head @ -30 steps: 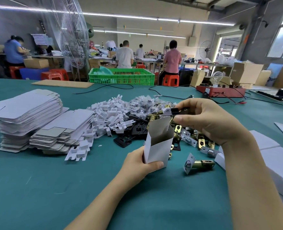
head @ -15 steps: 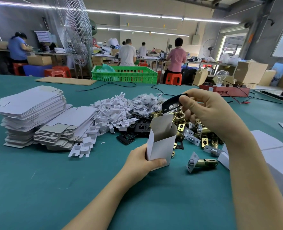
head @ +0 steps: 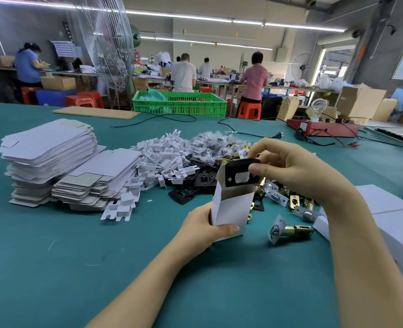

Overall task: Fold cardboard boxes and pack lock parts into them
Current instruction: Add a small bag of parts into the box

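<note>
Head view, itemised for you:

1. Box: small white carton, thin card, open top, rear flap up. Your left hand grips it low on the near wall, thumb across the front, holding it tilted just above the table. Prob. v. light, crushes easily; keep hold at the bottom corners, no squeeze mid-panel.
2. Black plate: flat stamped metal, matte, rounded corners, one rectangular cut-out plus a small round hole. Your right hand pinches its right end btwn thumb and fingers, plate at the box mouth, lower edge just inside. Likely stiff, light, edges maybe sharp; end-pinch suits sliding it in flat.
3. Latch bolt: brass-coloured cylinder w/ silver faceplate, lying on the table right of the box. Prob. heaviest item; take by the barrel.
4. Parts pile: more black plates, brass bits, clear bagged hardware, white plastic inserts; mixed, tangled.
5. Flat box blanks: two stacks, white face, grey back, far left.
6. Closed white boxes: right edge, beside your right forearm.
</note>
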A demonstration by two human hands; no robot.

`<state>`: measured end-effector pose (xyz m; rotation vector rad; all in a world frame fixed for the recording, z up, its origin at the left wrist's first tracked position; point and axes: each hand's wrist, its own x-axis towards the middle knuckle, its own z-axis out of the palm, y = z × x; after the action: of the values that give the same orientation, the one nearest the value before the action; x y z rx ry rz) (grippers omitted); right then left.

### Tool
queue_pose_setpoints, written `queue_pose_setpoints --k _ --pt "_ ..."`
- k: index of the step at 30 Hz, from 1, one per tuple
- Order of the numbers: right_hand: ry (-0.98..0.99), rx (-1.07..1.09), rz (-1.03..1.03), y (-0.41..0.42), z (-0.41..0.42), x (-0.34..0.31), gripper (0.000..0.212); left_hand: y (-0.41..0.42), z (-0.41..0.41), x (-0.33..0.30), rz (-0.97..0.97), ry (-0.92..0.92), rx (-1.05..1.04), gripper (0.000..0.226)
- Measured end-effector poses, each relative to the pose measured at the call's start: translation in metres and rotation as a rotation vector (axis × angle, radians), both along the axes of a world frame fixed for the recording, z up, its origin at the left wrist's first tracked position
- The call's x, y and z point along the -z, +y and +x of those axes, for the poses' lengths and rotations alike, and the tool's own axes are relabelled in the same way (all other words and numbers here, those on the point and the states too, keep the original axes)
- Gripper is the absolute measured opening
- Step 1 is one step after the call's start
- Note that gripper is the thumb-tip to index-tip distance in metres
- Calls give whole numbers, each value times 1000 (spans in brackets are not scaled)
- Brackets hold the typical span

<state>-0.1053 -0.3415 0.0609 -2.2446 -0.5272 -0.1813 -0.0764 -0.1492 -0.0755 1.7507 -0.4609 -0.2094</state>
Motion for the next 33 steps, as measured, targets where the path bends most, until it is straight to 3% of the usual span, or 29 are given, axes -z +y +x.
queue_pose_setpoints --k 8,22,27,33 --pt "-55 6 -126 10 7 3 9 0 1 1 -14 2 11 34" --pt "100 40 -141 2 10 8 9 -1 0 1 -39 34 12 40" --pt "40 103 -57 -11 5 3 6 0 0 1 -36 38 0 36" --pt "-103 396 293 -20 11 12 10 -1 -3 -1 -28 30 -13 34"
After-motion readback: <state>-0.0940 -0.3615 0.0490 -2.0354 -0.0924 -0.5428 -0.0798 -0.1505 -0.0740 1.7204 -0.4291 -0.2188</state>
